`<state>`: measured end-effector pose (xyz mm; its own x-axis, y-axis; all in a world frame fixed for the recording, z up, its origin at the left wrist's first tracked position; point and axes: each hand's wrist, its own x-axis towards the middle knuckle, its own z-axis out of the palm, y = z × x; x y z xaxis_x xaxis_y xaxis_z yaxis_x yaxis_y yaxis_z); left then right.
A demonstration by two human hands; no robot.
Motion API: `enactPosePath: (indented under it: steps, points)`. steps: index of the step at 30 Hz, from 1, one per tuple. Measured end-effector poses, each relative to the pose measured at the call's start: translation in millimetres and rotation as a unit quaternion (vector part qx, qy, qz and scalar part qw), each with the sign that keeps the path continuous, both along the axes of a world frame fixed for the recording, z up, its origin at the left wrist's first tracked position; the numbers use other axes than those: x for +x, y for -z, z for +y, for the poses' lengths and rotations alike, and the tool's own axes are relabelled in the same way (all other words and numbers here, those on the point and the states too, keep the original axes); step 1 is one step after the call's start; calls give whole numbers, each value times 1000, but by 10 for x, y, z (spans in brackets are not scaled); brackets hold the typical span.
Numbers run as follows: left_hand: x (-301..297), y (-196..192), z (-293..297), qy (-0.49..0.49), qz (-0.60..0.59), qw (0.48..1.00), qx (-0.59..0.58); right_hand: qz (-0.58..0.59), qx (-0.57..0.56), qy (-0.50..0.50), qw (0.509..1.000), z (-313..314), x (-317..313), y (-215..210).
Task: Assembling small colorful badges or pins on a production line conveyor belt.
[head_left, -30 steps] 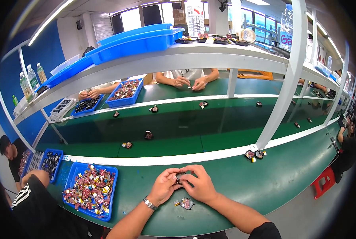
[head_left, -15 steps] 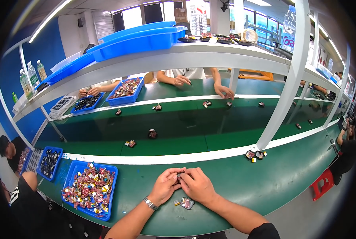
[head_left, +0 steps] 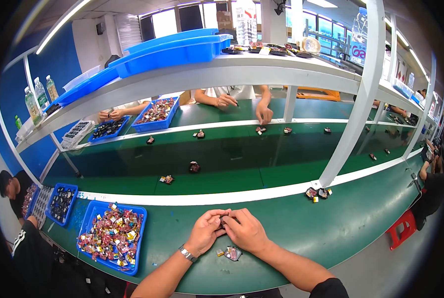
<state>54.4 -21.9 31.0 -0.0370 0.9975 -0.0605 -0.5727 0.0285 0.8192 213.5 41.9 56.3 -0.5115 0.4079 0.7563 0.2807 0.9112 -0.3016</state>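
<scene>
My left hand [head_left: 206,230] and my right hand [head_left: 243,230] meet over the near edge of the green workbench [head_left: 291,233]. Together they pinch a small dark part [head_left: 225,219] between the fingertips. A watch sits on my left wrist. Just below my hands, a few small loose parts [head_left: 230,253] lie on the bench. To my left stands a blue tray [head_left: 113,236] filled with several small red, yellow and silver pieces.
A green conveyor belt [head_left: 222,159] with scattered small assemblies runs past the bench. More small parts [head_left: 318,192] lie by a white post [head_left: 353,94]. Other people work across the belt and at both sides. Blue bins [head_left: 182,47] rest on the overhead shelf.
My hands stay together on the small part, shifted only slightly. Across the belt, a person's hand has reached out onto the belt's far edge.
</scene>
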Motion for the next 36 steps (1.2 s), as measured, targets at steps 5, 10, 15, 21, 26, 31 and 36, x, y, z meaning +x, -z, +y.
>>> enactPosePath:
  steps: [5,10,15,21,26,31,36]
  points:
    - [9,-31,-16,8,10,1000,7,-34,-103,-40,993,41,52,-17]
    - [-27,47,8,16,16,999,26,-55,-154,-62,985,93,106,-70]
    - [-36,21,43,15,22,1000,16,-66,-147,-71,984,115,165,-85]
    - [-76,-54,7,32,73,996,26,-40,-181,-74,980,123,157,-61]
    - [-102,-62,-7,55,150,986,42,-49,-206,-86,974,139,175,-53]
    - [-112,-58,-5,65,159,985,27,-50,-246,-108,962,139,210,-75]
    - [-36,7,-26,44,144,988,-19,-38,-274,-151,949,176,246,-78]
